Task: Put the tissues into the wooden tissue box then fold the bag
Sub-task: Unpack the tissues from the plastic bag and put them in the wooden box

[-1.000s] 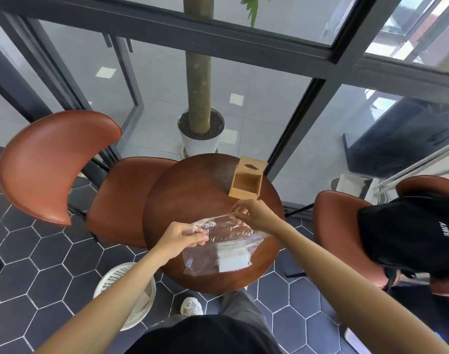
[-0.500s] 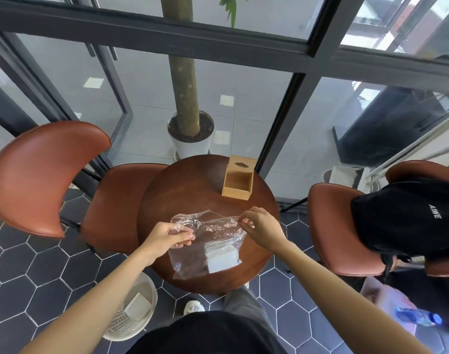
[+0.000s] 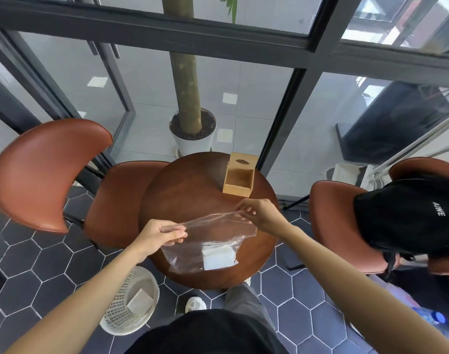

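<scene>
— Holding the clear bag [image 3: 213, 236] by its top edge above the round table [image 3: 182, 190]; left hand [image 3: 158, 236] pinches one corner, right hand [image 3: 259, 213] pinches the other, fingers closed narrow on the film.

— And the tissues [image 3: 217, 258]?

— Low inside the bag, a white stack; the wooden tissue box [image 3: 238, 178] sits well apart at the table's far edge, open side toward us.

— Risk?

— Thin film could slip from either pinch; the stack might tumble out, perhaps off the near edge toward the basket [image 3: 131, 302].

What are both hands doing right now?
Left hand: pinched shut on the plastic bag.
Right hand: pinched shut on the bag's other top corner.
</scene>
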